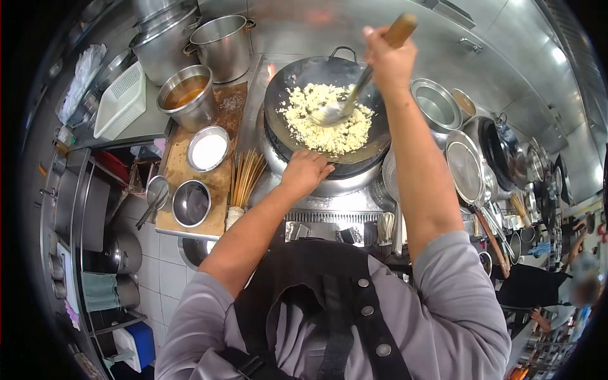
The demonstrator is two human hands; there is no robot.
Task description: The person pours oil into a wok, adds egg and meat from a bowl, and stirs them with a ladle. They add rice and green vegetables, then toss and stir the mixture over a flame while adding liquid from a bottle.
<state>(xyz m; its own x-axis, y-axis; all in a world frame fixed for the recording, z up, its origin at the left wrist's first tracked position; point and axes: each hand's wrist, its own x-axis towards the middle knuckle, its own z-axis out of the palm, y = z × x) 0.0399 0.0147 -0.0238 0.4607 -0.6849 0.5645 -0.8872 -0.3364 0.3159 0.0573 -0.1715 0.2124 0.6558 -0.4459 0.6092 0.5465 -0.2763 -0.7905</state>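
A large dark wok (pixel 285 79) sits on the round stove burner, its far loop handle pointing at the back wall. Spread over its bottom is a pale yellow, crumbly food (pixel 345 140) that looks like egg or fried rice. My right hand (pixel 391 63) is wrapped round the wooden handle of a metal ladle (pixel 332 115), whose bowl presses into the food. At the wok's near edge, my left hand (pixel 306 172) is closed on the rim; its fingertips are partly hidden.
Left on a wooden board stand a pot of orange-brown liquid (pixel 190 92), a bowl of white contents (pixel 208 151), a steel bowl (pixel 191 204) and a bamboo brush (pixel 247 174). To the right are a steel pot (pixel 437 104) and a strainer (pixel 465 161). A person (pixel 573 297) stands far right.
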